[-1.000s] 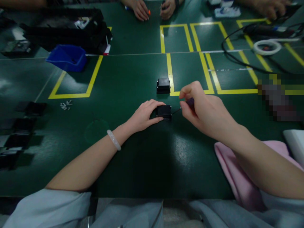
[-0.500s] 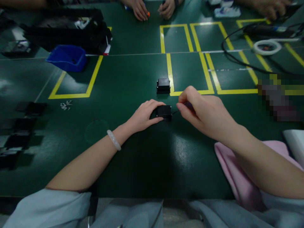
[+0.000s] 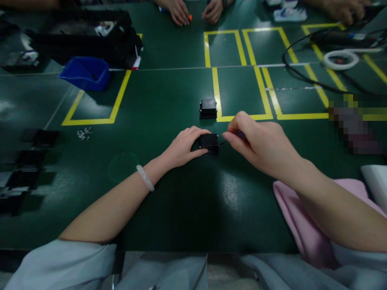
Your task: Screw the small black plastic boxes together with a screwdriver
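On the green tabletop, my left hand (image 3: 185, 147) grips a small black box (image 3: 209, 141) between thumb and fingers, from its left side. Small metal screws show at the box's edges. My right hand (image 3: 256, 141) is closed around the dark handle of a screwdriver (image 3: 223, 143), most of which the fingers hide. Its thin shaft points left and meets the right side of the box, near a screw. Just beyond stands a second black box (image 3: 208, 108) of like shape, apart from both hands. A pile of loose screws (image 3: 84, 133) lies to the left.
Several black parts (image 3: 24, 173) line the left side. A blue bin (image 3: 86, 74) stands before a large black crate (image 3: 84, 40). Yellow tape (image 3: 244, 118) marks rectangles on the table. A pink cloth (image 3: 290, 205) lies under my right forearm. Other people's hands (image 3: 179, 12) are across the table.
My right hand has shifted very slightly, its fingertips a little closer to the box. My left hand and both boxes stay in place.
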`<state>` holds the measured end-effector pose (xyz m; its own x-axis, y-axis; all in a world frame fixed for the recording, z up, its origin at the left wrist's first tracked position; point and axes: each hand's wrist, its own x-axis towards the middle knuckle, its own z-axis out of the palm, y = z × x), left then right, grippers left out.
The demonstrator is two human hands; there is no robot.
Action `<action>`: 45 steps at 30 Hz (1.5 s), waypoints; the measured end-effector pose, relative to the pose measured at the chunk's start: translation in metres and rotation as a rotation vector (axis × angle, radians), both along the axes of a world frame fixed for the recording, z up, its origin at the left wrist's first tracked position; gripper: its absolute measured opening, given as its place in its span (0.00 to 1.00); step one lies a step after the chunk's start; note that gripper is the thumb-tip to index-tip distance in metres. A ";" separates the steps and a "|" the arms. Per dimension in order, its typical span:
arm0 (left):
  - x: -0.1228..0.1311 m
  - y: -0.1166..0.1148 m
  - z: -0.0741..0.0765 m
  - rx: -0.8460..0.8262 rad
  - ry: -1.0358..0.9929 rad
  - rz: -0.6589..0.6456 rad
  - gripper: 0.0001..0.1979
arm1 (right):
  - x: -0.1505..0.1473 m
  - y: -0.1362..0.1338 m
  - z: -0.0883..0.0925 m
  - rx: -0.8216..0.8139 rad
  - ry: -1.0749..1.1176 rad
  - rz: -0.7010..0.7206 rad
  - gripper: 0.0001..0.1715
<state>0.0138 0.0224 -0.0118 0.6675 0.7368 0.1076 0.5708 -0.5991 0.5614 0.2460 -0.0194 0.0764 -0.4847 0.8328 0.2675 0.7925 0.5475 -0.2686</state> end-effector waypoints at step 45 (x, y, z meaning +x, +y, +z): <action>0.000 0.000 -0.001 0.036 -0.009 -0.013 0.21 | -0.002 0.000 -0.008 0.045 0.067 -0.022 0.10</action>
<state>0.0141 0.0229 -0.0128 0.6760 0.7236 0.1396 0.5578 -0.6262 0.5447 0.2444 -0.0193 0.0681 -0.4465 0.8293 0.3361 0.7854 0.5431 -0.2968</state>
